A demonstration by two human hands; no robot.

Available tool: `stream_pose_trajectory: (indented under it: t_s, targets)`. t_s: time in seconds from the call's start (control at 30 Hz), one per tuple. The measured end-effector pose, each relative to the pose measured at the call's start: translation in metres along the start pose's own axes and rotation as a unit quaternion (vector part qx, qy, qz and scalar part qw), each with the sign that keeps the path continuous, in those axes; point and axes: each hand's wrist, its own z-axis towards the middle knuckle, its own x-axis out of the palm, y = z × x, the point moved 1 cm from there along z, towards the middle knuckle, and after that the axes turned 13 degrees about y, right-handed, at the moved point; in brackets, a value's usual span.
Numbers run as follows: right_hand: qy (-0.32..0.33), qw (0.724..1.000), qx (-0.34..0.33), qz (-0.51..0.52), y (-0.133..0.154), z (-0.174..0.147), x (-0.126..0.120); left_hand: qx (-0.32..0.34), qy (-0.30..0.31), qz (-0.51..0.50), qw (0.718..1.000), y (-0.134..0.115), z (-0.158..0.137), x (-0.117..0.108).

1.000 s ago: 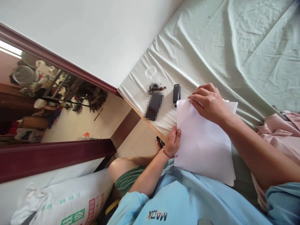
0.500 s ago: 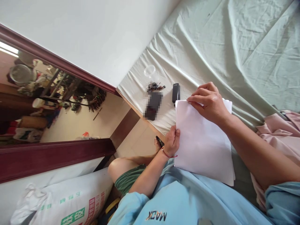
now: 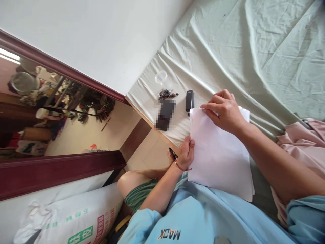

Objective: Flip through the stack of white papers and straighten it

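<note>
A stack of white paper sheets (image 3: 219,156) rests against my lap, its edges slightly out of line at the right. My left hand (image 3: 186,152) grips its left edge, with the thumb on top and the fingers hidden underneath. At the top edge my right hand (image 3: 223,110) pinches the paper between thumb and fingertips, near the upper left corner. Just beyond that corner a black stapler (image 3: 189,101) lies on the pale green sheet (image 3: 228,61), apart from both hands.
Left of the stapler are a blurred-out dark flat object (image 3: 166,114), a bunch of keys (image 3: 167,94) and a clear plastic cup (image 3: 161,77). Pink cloth (image 3: 299,139) lies at the right. A white printed sack (image 3: 76,213) stands at lower left, below a dark red door frame (image 3: 61,169).
My right hand has shifted slightly left along the top edge of the paper. My left hand keeps its hold, and the other objects have stayed in place.
</note>
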Motion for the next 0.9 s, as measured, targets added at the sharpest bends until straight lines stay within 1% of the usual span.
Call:
stream_pose_trajectory:
  t_s: [0.27,0.43,0.6,0.9]
  targets:
    - [0.004,1.000,0.002,0.002,0.0019,0.0007,0.0011,-0.013,-0.003,0.007,1.000,0.0003,-0.0004,-0.0003]
    - [0.001,1.000,0.001,0.003,0.0015,0.0008,0.0013,-0.005,-0.001,0.008,1.000,0.0011,0.0003,0.0000]
    - [-0.006,1.000,-0.005,0.012,0.0024,0.0013,-0.0025,-0.021,-0.002,0.003,1.000,0.0017,0.0001,0.0004]
    - [0.043,0.998,-0.011,0.037,-0.0017,0.0012,-0.0044,-0.010,0.000,-0.001,1.000,0.0008,-0.0001,0.0000]
